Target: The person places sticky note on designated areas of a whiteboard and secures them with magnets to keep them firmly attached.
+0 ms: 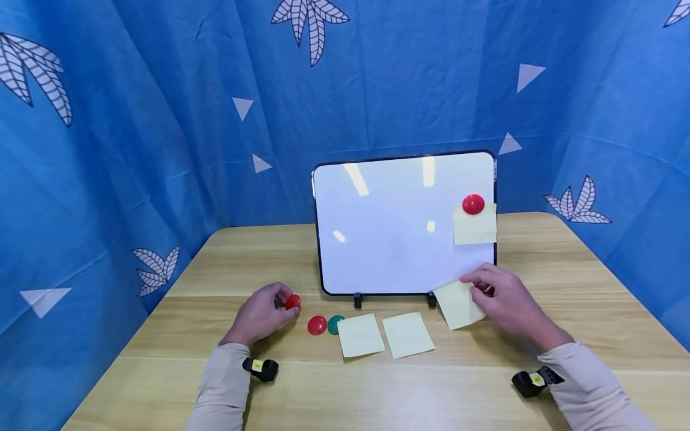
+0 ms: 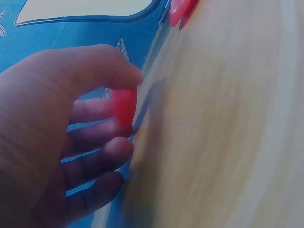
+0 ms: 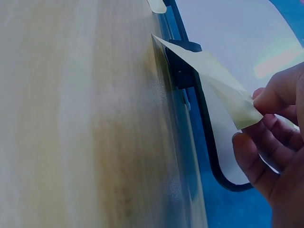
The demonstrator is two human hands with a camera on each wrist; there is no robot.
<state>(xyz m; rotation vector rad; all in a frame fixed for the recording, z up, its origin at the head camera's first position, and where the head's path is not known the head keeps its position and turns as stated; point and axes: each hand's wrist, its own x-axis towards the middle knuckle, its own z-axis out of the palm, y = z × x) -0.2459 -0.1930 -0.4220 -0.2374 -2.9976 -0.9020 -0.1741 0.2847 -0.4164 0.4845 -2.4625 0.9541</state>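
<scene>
Pinches a yellow note (image 1: pixel 457 306) in right hand (image 1: pixel 507 301) before the whiteboard (image 1: pixel 388 233)'s lower right edge, red magnet (image 1: pixel 293 301) in left hand (image 1: pixel 260 314) outside its left edge, over wider wooden tabletop (image 1: pixel 377 395), backed by blue curtain (image 1: pixel 409 78).

"How's the board (image 1: pixel 388 239) finished?"
"Smooth and glossy; it throws back bright streaks of light."
"And the red discs (image 1: pixel 317 325)?"
"Shiny, like smooth plastic. The teal disc (image 1: pixel 335 325) looks the same."
"The notes (image 1: pixel 361 336)?"
"Thin, matt paper."
"The worktop (image 1: pixel 377 395)?"
"Wood-grained, smooth, with a soft sheen."
"What about the curtain (image 1: pixel 162 90)?"
"Creased cloth, faintly lustrous. The sleeves (image 1: pixel 220 386) are cloth too, but matt and wrinkled."
</scene>
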